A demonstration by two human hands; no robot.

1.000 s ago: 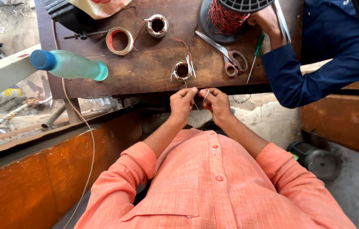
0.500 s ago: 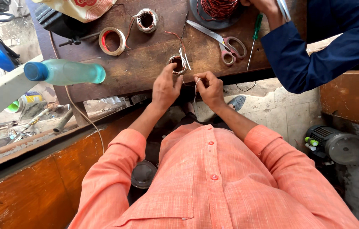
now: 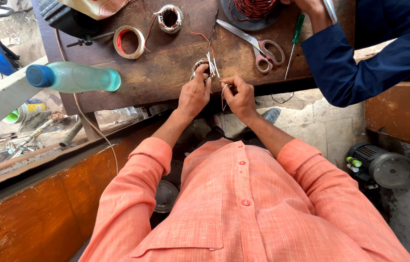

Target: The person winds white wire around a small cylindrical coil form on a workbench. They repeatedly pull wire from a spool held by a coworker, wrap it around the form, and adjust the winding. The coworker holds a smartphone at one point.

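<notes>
Both hands have moved up to the worktop's front edge: left hand point(image 3: 194, 93) now pinches the small wound coil point(image 3: 204, 69), right hand point(image 3: 238, 96) pinches its thin wire lead point(image 3: 223, 95).

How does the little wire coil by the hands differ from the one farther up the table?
The near coil sits at the table's edge, touched by the left hand, with loose wires standing up from it. The far coil lies untouched beside the tape roll and looks larger. Both are round, hollow rings.

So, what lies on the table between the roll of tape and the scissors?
In the head view, a small wire coil lies between the roll of tape and the scissors, with thin wires on the wood.
</notes>
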